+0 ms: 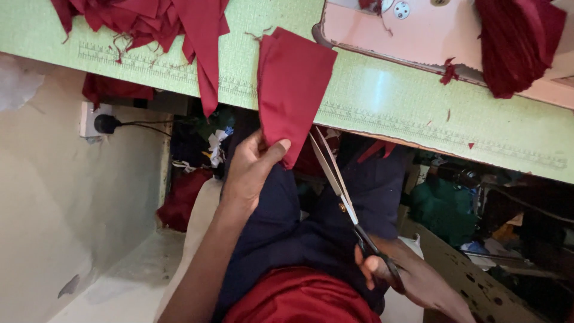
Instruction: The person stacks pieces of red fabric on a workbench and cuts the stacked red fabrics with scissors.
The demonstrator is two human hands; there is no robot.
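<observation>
Down below the surface's edge, the left hand (251,170) pinched the lower end of a dark red fabric piece (293,90) between thumb and fingers, its upper part lying on the pale green surface (382,96). Just to the right of it, the right hand (406,275) was closed through the dark handles of a pair of scissors (341,188), whose long silver blades pointed up with their tips right beside the fabric's lower edge. I could not tell whether the blades touched the cloth. Under both hands lay the person's lap in dark blue trousers (299,233), with more red cloth (299,299) bunched on it. Farther out, a heap of red scraps (149,21) sat on the surface at the upper left, and a pink sewing machine base (406,36) stood at the upper right with another red pile (517,42) on it. A black plug (107,124) sat in a wall socket at the left.
</observation>
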